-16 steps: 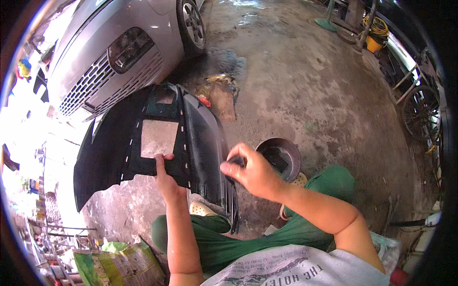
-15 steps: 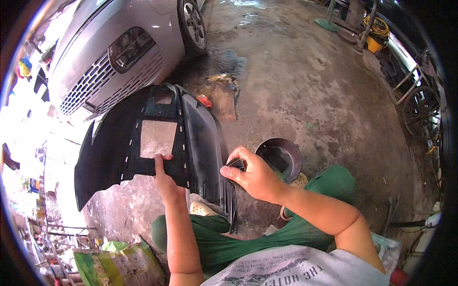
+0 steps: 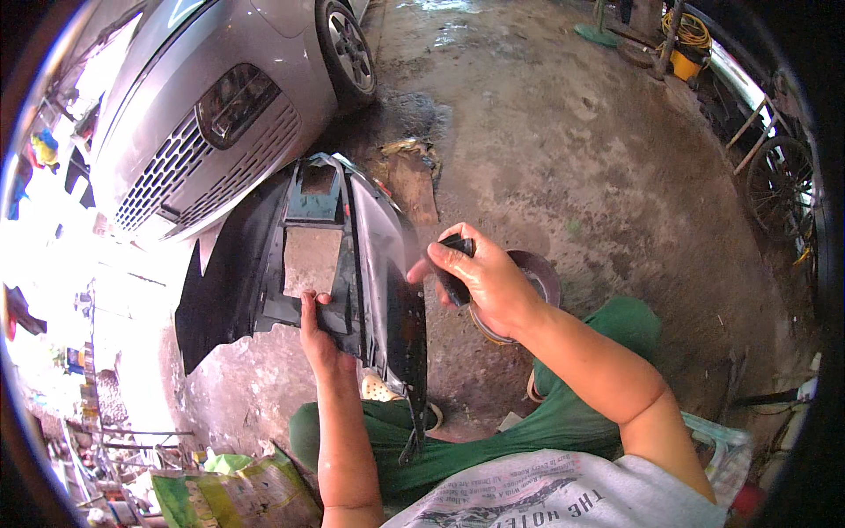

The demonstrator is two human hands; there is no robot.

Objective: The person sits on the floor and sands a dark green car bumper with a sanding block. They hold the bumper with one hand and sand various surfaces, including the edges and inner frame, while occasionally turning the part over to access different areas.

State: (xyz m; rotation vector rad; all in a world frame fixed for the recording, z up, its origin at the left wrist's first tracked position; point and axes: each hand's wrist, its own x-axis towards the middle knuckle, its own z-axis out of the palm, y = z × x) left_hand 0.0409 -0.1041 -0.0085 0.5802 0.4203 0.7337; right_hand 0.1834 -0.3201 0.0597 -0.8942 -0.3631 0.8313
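My left hand [image 3: 321, 339] grips the lower crossbar of a dark plastic body panel [image 3: 224, 290], which has openings down its middle and a greyish side section along its right. My right hand [image 3: 484, 277] is wrapped round a small dark pad [image 3: 456, 286], beside the panel's right edge, its forefinger partly hidden or blurred near that edge. A round basin [image 3: 544, 273] sits on the floor just behind my right hand, partly hidden by it. My crossed legs in green trousers [image 3: 607, 343] are below.
A silver car [image 3: 255, 44] stands at the upper left, close beyond the panel. Flattened cardboard [image 3: 414, 189] lies on the concrete floor [image 3: 563, 150]. A yellow bucket with coiled hose [image 3: 687, 63] and a bicycle wheel [image 3: 775, 189] are at the right. A green-yellow sack [image 3: 229, 488] lies lower left.
My right hand has moved up along the panel's edge with the dark pad. The panel and my left hand have shifted a little to the right, and the panel is turned slightly.
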